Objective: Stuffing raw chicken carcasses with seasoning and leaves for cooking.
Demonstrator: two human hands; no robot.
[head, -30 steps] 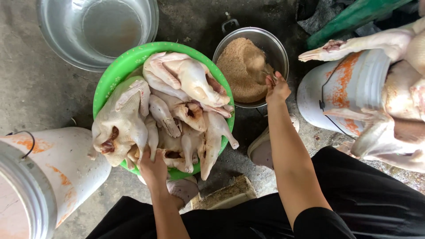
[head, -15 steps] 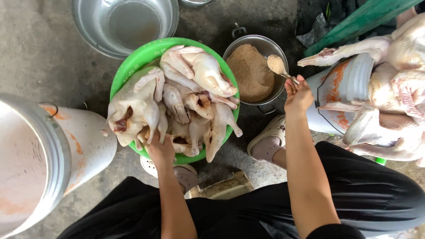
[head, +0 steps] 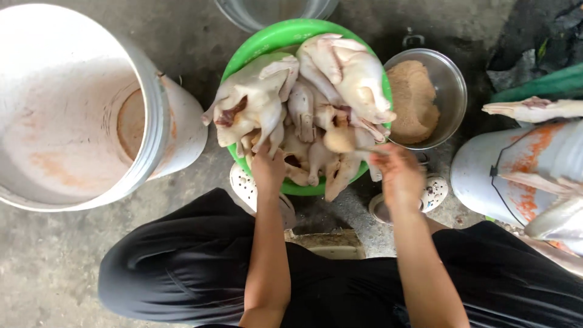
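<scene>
A green basin [head: 267, 42] on the concrete floor is piled with several raw plucked chickens [head: 346, 67]. My left hand [head: 269, 170] grips one chicken at the basin's near edge. My right hand [head: 398, 173], blurred, is shut on a spoon [head: 340, 140] heaped with brown powder, held over the chickens at the pile's near right. Just right of the basin stands a metal bowl [head: 458, 91] holding brown powder [head: 413, 100].
A large white bucket [head: 176, 121] stands at the left. At the right, another white bucket [head: 486, 170] with orange stains has more plucked chickens [head: 534, 109] lying on it. A metal basin [head: 267, 12] sits beyond the green one. My sandalled feet [head: 434, 191] are beside the basin.
My right hand lifted a spoonful of powder from the metal bowl and carried it left over the chickens. My left hand stayed on the chicken at the near edge.
</scene>
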